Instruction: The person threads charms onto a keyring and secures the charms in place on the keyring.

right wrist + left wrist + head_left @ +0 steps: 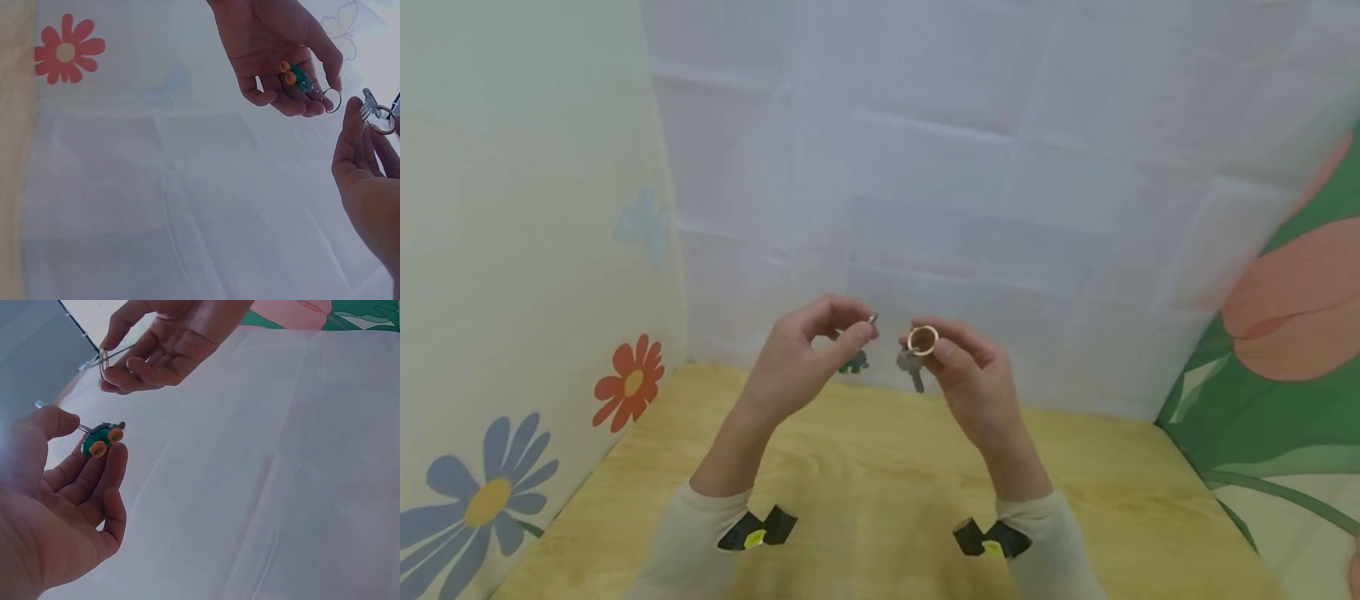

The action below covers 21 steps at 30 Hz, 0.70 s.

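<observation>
Each sleeve cuff carries a black wrist camera, the left unit [778, 525] and the right unit [1009, 540]. A yellow-green patch [755, 539] is fitted to each camera; any print on it is too small to read.

Both forearms extend forward from pale sleeves [1052, 542] and angle inward. The hands are raised above the wood-grain table [865, 475], in front of the creased white cloth [925, 167]. They are near each other, with a narrow gap between the fingertips.

The left hand [797, 358] pinches a small metal ring [340, 100] between thumb and fingers. A green charm with orange round parts [299, 76] is joined to this ring and lies by the fingers, below the pinch in the head view. The other fingers are loosely curved.

The right hand [981, 383] grips a larger gold-coloured ring [922, 327] between thumb and fingers, the ring face turned toward the head camera. A metal key [917, 375] hangs from the ring, its blade pointing down. The ring with the key and the ring with the charm are apart.
</observation>
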Each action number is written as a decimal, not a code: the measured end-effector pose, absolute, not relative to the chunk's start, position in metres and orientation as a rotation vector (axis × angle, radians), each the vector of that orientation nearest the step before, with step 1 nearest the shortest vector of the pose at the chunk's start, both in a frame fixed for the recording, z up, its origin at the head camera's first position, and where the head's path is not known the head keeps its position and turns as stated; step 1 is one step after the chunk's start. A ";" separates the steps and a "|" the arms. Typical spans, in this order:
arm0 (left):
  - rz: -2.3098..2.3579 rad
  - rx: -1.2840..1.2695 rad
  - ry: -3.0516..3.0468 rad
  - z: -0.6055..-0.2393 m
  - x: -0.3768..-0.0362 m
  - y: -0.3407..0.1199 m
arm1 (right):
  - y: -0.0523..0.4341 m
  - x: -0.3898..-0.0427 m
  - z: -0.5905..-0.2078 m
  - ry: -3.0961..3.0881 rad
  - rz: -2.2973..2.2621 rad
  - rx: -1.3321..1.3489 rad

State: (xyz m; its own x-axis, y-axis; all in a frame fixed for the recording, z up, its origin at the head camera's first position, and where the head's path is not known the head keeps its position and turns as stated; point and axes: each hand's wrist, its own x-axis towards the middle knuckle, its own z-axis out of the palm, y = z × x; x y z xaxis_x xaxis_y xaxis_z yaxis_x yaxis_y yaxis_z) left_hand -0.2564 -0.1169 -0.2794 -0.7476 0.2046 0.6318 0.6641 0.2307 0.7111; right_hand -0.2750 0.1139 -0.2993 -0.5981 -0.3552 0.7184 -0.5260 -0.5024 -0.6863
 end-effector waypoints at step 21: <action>-1.359 -0.979 -2.026 -0.262 -0.245 -0.114 | 0.103 -0.261 -0.277 -1.497 2.186 1.394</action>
